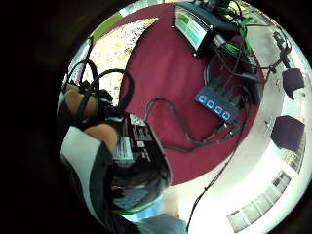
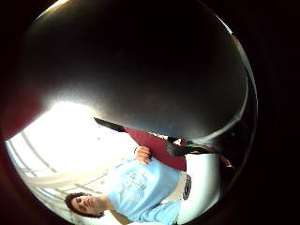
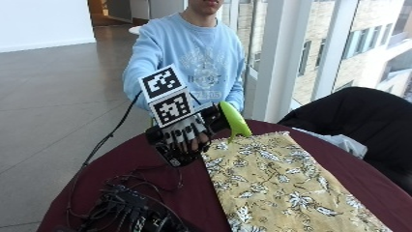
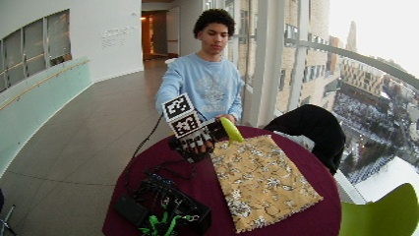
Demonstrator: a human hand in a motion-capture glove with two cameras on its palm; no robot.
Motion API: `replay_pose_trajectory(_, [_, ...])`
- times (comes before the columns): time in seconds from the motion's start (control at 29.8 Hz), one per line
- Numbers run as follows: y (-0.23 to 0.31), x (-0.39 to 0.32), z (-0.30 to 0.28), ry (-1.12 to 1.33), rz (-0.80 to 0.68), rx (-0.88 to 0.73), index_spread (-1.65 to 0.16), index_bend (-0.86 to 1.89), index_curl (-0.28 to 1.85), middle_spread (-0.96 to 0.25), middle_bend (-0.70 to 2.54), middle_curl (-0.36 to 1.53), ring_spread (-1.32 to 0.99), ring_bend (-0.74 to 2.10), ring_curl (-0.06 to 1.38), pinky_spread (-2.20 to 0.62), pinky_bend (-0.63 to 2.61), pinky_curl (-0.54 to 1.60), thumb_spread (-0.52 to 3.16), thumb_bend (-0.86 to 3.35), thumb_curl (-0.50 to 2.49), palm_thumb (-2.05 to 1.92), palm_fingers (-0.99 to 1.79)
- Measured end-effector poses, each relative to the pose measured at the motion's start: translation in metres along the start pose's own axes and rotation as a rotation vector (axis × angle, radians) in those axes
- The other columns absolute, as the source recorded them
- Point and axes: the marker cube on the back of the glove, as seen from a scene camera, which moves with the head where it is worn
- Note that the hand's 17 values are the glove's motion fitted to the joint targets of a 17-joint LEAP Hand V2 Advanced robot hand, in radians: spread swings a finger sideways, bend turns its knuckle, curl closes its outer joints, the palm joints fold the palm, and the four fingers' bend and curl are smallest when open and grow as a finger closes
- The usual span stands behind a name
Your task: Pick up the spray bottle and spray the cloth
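Note:
My gloved right hand grips a dark spray bottle and holds it tilted just above the maroon table. The bottle's green spray head points over the near corner of the yellow floral cloth, which lies flat on the table. In the wide view the hand and the green spray head sit at the cloth's far left corner. The bottle's dark body fills the thumb side view, and its labelled side shows beside the cloth.
A black electronics box with cables and a blue hub lies on the table left of the cloth. A chair draped in a black jacket stands behind the table, and a green chair at the right. The person's bare hand rests at the table's edge.

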Motion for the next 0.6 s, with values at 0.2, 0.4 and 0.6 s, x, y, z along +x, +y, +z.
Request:
replay_pose_trajectory(0.2, [-0.0010,0.0018,-0.0030,0.019,0.016,-0.005,-0.25,0.13,0.32,-0.10,0.23,0.43,-0.07,0.51,0.38,0.02,0.33,0.38,0.89,-0.02,0.53,0.91,1.14])
replay_pose_trajectory(0.4, [-0.0002,0.0046,-0.0040,0.033,0.029,-0.017,-0.24,0.13,0.32,-0.10,0.23,0.43,-0.07,0.51,0.38,0.02,0.33,0.38,0.90,-0.02,0.53,0.90,1.14])
replay_pose_trajectory(0.6, [0.0007,0.0057,-0.0039,0.048,0.032,-0.026,-0.24,0.13,0.32,-0.10,0.23,0.44,-0.07,0.51,0.38,0.02,0.33,0.38,0.90,-0.02,0.54,0.90,1.14])
